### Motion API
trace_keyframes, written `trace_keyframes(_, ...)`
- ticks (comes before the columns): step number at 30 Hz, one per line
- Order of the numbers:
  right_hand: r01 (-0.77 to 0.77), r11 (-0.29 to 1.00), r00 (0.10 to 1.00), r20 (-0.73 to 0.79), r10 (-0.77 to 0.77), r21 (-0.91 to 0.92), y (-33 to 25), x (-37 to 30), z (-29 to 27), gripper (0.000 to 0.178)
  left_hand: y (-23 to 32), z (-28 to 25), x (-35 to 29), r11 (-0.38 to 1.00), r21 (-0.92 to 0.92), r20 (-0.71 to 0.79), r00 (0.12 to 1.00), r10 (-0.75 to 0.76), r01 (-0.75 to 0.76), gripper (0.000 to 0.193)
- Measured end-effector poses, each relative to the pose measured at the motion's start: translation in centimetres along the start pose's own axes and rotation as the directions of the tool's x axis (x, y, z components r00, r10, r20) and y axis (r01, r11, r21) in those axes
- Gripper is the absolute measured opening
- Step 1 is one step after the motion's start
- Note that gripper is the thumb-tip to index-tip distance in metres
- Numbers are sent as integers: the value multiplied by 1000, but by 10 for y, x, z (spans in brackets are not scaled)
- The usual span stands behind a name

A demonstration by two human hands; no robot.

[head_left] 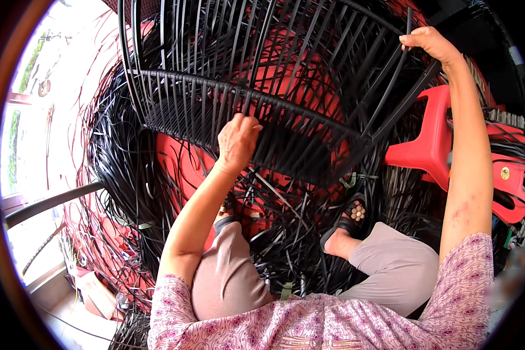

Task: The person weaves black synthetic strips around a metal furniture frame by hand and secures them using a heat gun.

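- the black woven frame [186, 119] is set in front of the person, its open slats above and its dense weave below, with loose black strands [119, 181] heaped around it.
- the left hand [238, 140] is curled closed, seemingly on a thin strip [247, 106] near the wrapped bar [294, 108]; how the strip is gripped inside the fingers cannot be told.
- the right hand [431, 44] is raised at the upper right, a long strip [409, 20] pinched narrowly between thumb and fingers.
- as a judgement, the thin strip is best kept flat and untwisted, with tension held evenly close to the bar.
- the long strip is best held lightly but steadily, so that the frame is not tugged askew.
- even gaps between slats should be checked by eye.
- loose strands should be kept clear of both hands, since a snag seems likely; the red stool [423, 153] should not be knocked.
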State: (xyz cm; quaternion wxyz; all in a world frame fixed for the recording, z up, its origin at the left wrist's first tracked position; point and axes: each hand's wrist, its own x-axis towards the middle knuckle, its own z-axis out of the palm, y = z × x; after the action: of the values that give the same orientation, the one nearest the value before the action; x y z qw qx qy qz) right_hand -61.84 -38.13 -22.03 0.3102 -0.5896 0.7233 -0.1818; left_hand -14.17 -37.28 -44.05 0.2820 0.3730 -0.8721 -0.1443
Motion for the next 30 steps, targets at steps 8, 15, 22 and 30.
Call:
trace_keyframes(8,1,996,998,-68,-7,-86,-8,-4,2,29,40,20,-3,883,-375,18,955,-297,281,29)
trace_keyframes(15,-100,995,987,-124,101,14,-25,-9,8,22,52,29,0,950,-271,-54,984,-172,151,27)
trace_keyframes(22,-107,994,985,-136,110,29,-31,-17,5,19,78,48,0,927,-340,43,988,-150,155,32)
trace_keyframes(30,-129,992,982,-139,129,6,-28,-14,6,18,79,53,0,977,-209,70,997,-37,51,14)
